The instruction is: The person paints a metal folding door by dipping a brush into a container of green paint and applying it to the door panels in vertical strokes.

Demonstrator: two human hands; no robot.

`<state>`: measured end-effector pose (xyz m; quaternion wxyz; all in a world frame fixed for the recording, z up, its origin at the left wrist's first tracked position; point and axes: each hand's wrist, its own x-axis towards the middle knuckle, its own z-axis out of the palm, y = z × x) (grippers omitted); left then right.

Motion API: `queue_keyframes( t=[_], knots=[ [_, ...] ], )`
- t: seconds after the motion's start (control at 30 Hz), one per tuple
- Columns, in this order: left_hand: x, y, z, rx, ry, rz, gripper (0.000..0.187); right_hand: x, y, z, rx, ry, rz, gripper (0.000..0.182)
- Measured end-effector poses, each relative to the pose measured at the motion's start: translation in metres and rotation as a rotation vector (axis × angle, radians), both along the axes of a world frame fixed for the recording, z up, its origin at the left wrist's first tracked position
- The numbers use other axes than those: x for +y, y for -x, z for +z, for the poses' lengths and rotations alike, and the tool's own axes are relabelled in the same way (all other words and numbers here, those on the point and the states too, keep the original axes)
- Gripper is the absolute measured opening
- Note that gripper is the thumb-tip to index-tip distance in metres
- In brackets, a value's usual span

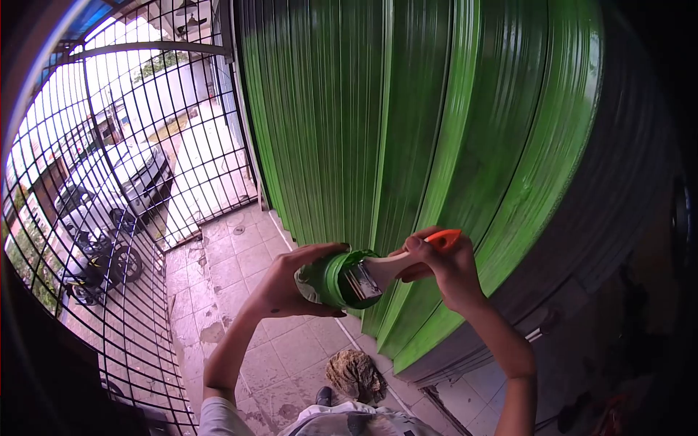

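Note:
My left hand [285,285] is wrapped round a green-smeared paint can [334,280], which is tilted with its mouth toward the right. In my right hand [449,270] is a paintbrush [392,267] with a pale handle and an orange tip. The brush's metal band lies at the can's mouth; its bristles are down inside and mostly hidden. Right behind both hands stands a ribbed metal panel [349,131], covered in glossy green paint with darker streaks.
A crumpled brown cloth [355,375] lies on the tiled floor [273,356] near my shoe [324,396]. To the left rises a black barred gate [123,145], with a motorcycle [102,265] and a white car [127,174] beyond it. Grey unpainted panel [625,145] continues at right.

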<state>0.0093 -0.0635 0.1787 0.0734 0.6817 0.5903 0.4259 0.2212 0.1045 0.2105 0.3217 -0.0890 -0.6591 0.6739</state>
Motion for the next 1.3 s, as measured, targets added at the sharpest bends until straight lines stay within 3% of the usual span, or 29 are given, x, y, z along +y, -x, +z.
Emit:
queue_keyframes(
  t=[0.1, 0.23, 0.37, 0.47, 0.7, 1.1, 1.3],
  knots=[
    [0.005, -0.016, -0.006, -0.07, -0.03, -0.002, 0.09, 0.013, -0.017, -0.011, -0.023, 0.28, -0.018, 0.027],
    [0.014, -0.042, -0.005, -0.152, -0.048, -0.055, 0.087, 0.016, -0.052, -0.017, -0.052, 0.413, -0.01, 0.032],
    [0.03, -0.065, -0.006, -0.157, -0.097, -0.102, 0.085, 0.018, -0.094, -0.021, 0.004, 0.349, -0.003, 0.029],
    [0.046, -0.087, -0.005, -0.149, -0.124, -0.16, 0.084, 0.006, -0.124, -0.008, -0.142, 0.174, -0.108, 0.026],
    [0.082, -0.122, -0.004, -0.173, -0.137, -0.287, 0.085, -0.008, -0.177, 0.015, -0.154, -0.071, -0.176, 0.02],
    [0.137, -0.092, 0.009, -0.387, 0.054, -0.602, 0.096, -0.002, -0.172, 0.051, 0.058, -0.089, -0.406, 0.015],
    [0.16, -0.068, 0.0, -0.536, 0.079, -0.706, 0.09, 0.016, -0.152, 0.067, 0.122, -0.324, -0.328, 0.013]
  ],
)
